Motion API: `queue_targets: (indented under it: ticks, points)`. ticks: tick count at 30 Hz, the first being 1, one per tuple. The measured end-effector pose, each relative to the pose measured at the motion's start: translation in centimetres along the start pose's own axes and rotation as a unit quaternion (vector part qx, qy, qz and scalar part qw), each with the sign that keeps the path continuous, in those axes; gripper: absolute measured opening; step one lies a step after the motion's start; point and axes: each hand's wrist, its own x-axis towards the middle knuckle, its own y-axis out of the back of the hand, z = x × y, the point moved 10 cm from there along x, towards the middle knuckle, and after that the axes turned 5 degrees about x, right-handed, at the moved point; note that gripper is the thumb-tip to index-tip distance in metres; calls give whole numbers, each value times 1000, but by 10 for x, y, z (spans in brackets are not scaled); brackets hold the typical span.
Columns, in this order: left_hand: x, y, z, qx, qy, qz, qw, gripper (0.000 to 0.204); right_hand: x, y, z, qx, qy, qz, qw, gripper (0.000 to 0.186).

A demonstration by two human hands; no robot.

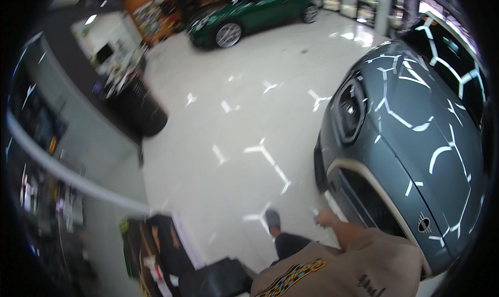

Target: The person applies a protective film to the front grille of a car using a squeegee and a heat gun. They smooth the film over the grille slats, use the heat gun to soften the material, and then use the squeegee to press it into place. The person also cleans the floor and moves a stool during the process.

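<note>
My right hand (326, 218) is low in front of me, near the front bumper of a grey-blue car (436, 136). Its fingers are closed, and a small pale thing (314, 212) shows at their tips, too blurred to name. Between the hand and the car's front a narrow gap of floor shows. The car's headlight (351, 110) and bonnet lie to my right, with bright lamp reflections across the paint. My left hand does not show.
A green car (254, 16) stands at the far side. A black bin (138, 107) heaped with things is against the left wall. At lower left stand an open dark box or bag (169, 245) and a black seat-like thing (213, 279). My shoe (272, 217) is on the glossy floor (228, 120).
</note>
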Motion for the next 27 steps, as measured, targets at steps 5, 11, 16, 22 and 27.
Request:
queue_targets:
  ticks: [5,11,16,22,27]
  points:
    - [-27,-202,118,22,-54,-34,998,67,129,19,-142,-34,49,-33,998,33]
    - [-5,-362,199,-1,-62,-58,996,70,214,119,-364,-4,136,17,991,25]
    - [38,-559,248,-36,-32,-95,994,72,335,199,-443,-13,228,169,959,26]
    - [20,-789,315,-3,15,-7,1000,64,406,260,-369,5,-65,152,986,27]
    - [-2,-1028,391,2,-50,-62,997,56,453,319,-370,123,-148,178,965,35]
